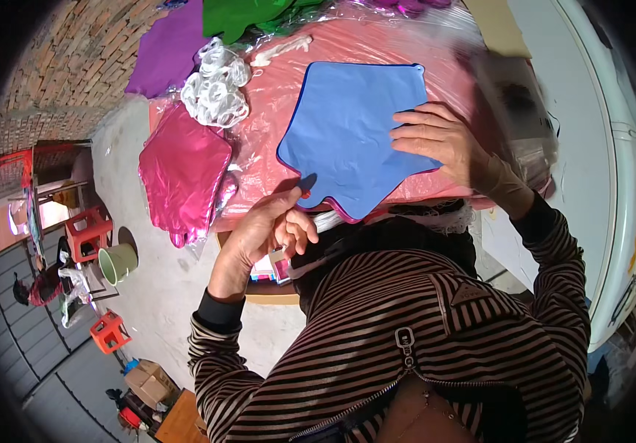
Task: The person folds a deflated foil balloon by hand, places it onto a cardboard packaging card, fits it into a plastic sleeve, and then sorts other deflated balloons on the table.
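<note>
Striped jacket (373,295) fabric fills the near foreground. Beyond it, a blue star-shaped piece (351,133) (its rim shows purple) lies on a pink, plastic-covered surface (266,111). The right hand (447,144) rests on the star's right side, fingers extended and laid flat. The left hand (262,230) is at its lower-left edge, fingers loosely curled; whether they pinch it, I cannot tell. White cord (218,88) lies near a magenta foil piece (183,173).
</note>
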`<control>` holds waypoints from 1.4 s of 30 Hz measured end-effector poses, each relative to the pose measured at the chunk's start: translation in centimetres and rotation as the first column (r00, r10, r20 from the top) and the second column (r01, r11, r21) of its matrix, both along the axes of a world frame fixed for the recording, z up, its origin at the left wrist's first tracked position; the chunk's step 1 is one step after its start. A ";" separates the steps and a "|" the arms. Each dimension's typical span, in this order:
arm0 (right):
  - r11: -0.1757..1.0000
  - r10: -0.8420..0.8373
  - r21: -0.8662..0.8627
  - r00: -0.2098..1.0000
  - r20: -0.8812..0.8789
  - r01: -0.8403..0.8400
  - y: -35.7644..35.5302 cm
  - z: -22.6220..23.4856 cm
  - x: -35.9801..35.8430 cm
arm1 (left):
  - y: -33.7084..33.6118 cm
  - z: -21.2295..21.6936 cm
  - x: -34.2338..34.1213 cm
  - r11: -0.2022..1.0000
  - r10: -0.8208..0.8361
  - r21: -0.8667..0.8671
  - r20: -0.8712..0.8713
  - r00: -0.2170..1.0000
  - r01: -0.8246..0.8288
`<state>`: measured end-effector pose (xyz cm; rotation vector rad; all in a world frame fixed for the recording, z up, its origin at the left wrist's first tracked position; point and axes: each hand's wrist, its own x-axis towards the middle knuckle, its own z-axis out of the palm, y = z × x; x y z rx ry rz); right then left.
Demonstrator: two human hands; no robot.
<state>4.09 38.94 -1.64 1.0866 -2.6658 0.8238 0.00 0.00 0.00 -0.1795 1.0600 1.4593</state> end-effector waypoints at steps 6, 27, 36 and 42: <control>1.000 -0.026 -0.003 1.000 -0.007 0.026 -0.5 0.2 0.3 | 0.6 -0.2 2.3 0.974 0.179 -0.132 -0.036 0.983 -0.182; 0.984 0.062 0.166 0.998 -0.017 -0.059 0.6 1.6 -3.7 | 4.2 -5.0 4.2 0.972 0.188 0.101 0.192 0.963 -0.210; 0.949 -0.212 0.213 0.971 -0.107 0.230 1.5 2.4 -0.5 | 4.1 -6.4 4.8 0.975 0.014 0.216 0.200 0.980 -0.058; 0.868 -0.496 -0.004 0.867 -0.047 0.496 2.0 1.0 1.6 | 4.4 -5.0 4.9 0.986 0.080 0.130 0.209 0.975 -0.108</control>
